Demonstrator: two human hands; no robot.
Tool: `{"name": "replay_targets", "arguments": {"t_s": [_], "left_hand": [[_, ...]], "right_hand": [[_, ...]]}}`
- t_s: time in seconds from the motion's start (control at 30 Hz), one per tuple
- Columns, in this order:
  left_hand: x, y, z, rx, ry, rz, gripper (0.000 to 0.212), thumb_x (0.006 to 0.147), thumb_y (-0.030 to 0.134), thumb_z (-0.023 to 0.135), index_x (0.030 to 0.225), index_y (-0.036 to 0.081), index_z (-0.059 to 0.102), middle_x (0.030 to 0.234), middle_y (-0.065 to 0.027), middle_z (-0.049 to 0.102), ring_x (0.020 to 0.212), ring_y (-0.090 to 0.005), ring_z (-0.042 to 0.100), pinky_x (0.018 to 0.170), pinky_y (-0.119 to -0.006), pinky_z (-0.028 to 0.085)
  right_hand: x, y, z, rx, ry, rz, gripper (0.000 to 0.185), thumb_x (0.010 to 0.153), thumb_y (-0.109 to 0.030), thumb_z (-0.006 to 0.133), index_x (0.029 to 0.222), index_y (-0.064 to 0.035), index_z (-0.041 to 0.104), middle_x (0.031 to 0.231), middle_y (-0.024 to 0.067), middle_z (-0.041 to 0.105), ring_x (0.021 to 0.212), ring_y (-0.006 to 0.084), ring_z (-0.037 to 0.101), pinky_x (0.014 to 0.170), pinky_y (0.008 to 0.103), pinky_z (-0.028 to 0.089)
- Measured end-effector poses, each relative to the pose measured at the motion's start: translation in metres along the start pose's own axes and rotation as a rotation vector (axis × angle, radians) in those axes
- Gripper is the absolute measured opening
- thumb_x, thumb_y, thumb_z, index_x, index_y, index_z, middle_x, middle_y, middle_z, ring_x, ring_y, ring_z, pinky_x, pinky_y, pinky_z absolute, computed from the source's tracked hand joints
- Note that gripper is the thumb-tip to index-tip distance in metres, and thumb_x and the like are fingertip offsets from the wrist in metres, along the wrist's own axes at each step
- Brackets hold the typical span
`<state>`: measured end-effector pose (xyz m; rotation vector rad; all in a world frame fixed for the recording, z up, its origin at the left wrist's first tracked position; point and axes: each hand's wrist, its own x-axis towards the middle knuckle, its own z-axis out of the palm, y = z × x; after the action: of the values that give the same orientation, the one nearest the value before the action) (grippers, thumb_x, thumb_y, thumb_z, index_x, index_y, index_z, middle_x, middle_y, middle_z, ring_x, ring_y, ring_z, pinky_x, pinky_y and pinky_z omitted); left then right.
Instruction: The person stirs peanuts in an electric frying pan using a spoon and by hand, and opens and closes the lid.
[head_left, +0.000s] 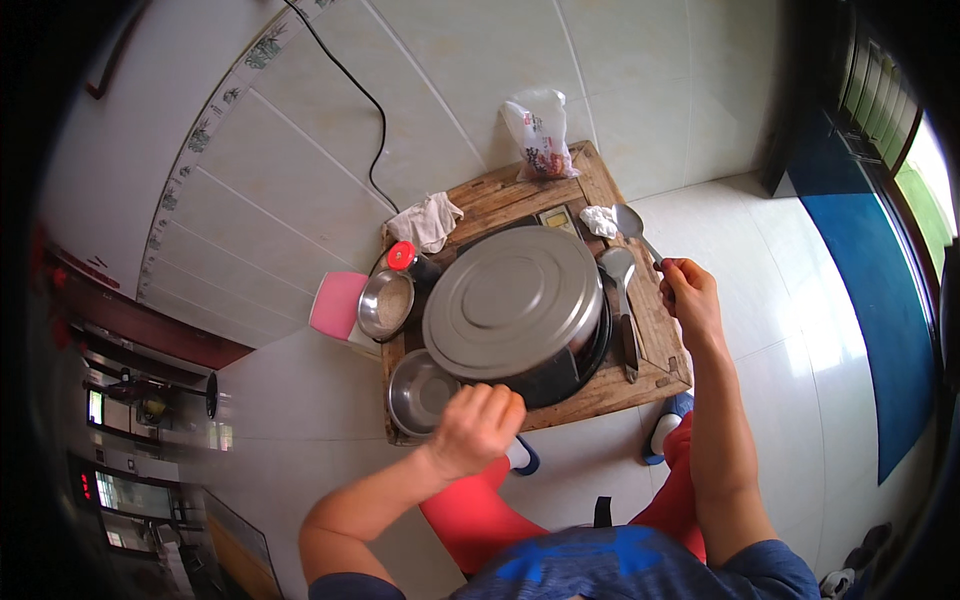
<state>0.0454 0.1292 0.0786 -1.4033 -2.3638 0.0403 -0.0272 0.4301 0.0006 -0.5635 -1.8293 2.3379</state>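
My right hand (690, 292) grips the handle of a metal spoon (628, 220), whose bowl is raised over the table's right edge. My left hand (481, 427) is curled at the near edge of a large metal lid (510, 300), partly in front of an empty steel bowl (416, 394); whether its fingers hold the rim I cannot tell. The lid lies tilted over a dark pan (551, 385) on a cooker with a small display. A spatula or ladle with a dark handle (626, 322) lies right of the pan. A steel bowl of pale grains (390, 302) stands at the left.
The wooden table (660, 356) also bears a red-lidded jar (403, 256), a cloth (427, 223), crumpled white tissue (599, 222) and a printed plastic bag (541, 139). A pink container (337, 305) stands beside its left edge. A black cable (381, 112) runs down the tiled wall.
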Motion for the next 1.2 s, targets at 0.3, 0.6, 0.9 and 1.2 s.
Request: {"name": "replay_targets", "arguments": {"t_s": [0.3, 0.6, 0.9, 1.2], "left_hand": [[0.071, -0.108, -0.073, 0.089, 0.177, -0.229, 0.018, 0.073, -0.002, 0.059, 0.091, -0.002, 0.06, 0.084, -0.0143, 0.061, 0.076, -0.0325, 0.057, 0.067, -0.039, 0.048], [0.128, -0.239, -0.065, -0.009, 0.23, -0.371, 0.019, 0.078, -0.003, 0.058, 0.096, -0.003, 0.062, 0.087, -0.0136, 0.064, 0.079, -0.0232, 0.061, 0.072, -0.031, 0.047], [0.174, -0.334, -0.033, -0.221, 0.179, -0.57, 0.021, 0.08, 0.006, 0.056, 0.098, 0.003, 0.066, 0.088, -0.0097, 0.07, 0.084, -0.0185, 0.066, 0.076, -0.029, 0.049], [0.177, -0.375, 0.021, 0.06, 0.266, -0.774, 0.026, 0.087, 0.02, 0.055, 0.108, 0.007, 0.063, 0.1, -0.0081, 0.068, 0.093, -0.0238, 0.064, 0.079, -0.032, 0.048]], "right_hand": [[0.002, -0.002, 0.001, 0.023, -0.016, 0.011, 0.02, 0.092, -0.02, 0.054, 0.084, -0.0021, 0.057, 0.062, -0.0025, 0.048, 0.052, 0.0049, 0.039, 0.046, 0.0206, 0.031], [0.004, 0.0, 0.014, -0.003, -0.033, 0.04, 0.021, 0.094, -0.02, 0.053, 0.082, -0.0025, 0.055, 0.062, -0.0021, 0.048, 0.051, 0.0048, 0.039, 0.046, 0.0207, 0.03], [0.009, 0.005, 0.025, -0.05, -0.037, 0.088, 0.021, 0.094, -0.021, 0.052, 0.086, -0.0026, 0.056, 0.061, -0.0028, 0.046, 0.049, 0.0042, 0.037, 0.044, 0.0198, 0.028], [0.008, 0.014, 0.034, -0.145, -0.066, 0.127, 0.019, 0.094, -0.019, 0.053, 0.083, -0.003, 0.055, 0.062, -0.0025, 0.048, 0.051, 0.0041, 0.039, 0.045, 0.02, 0.03]]}}
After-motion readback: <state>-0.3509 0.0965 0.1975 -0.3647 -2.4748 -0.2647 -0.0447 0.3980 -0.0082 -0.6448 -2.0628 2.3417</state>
